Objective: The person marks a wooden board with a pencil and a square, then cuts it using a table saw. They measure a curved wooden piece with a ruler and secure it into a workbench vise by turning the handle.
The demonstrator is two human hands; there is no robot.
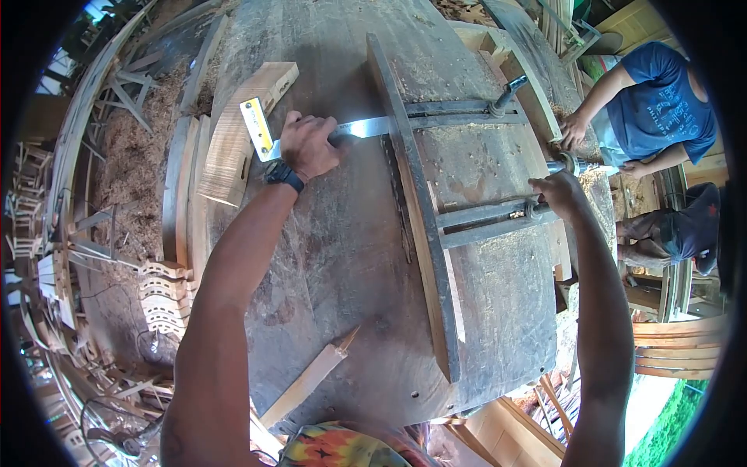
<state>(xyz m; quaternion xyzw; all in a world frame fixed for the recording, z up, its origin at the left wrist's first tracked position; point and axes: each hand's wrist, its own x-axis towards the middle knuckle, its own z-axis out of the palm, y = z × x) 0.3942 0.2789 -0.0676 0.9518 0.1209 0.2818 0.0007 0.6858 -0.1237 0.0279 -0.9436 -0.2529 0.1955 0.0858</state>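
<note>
My left hand (pixel 310 145), with a dark watch at the wrist, is closed around the steel blade of a try square (pixel 255 128). The square's stock is yellow and white, and the far end of its blade (pixel 369 127) reaches the long wooden fence (pixel 420 218) on the worktable. Under the stock lies a curved wooden block (pixel 226 159). At the table's right edge, my right hand (pixel 562 194) has curled fingers beside a metal spindle (pixel 572 163); what they grip is hidden. Two slotted metal arms (pixel 486 218) run from the fence toward that side.
A co-worker in a blue shirt (pixel 661 101) stands at the right, one hand (pixel 574 131) on the table edge. Behind is another person (pixel 692 222). A pointed wood strip (pixel 307 381) lies near me. Shaped wooden pieces (pixel 165 296) are stacked at the left; sawdust covers the surfaces.
</note>
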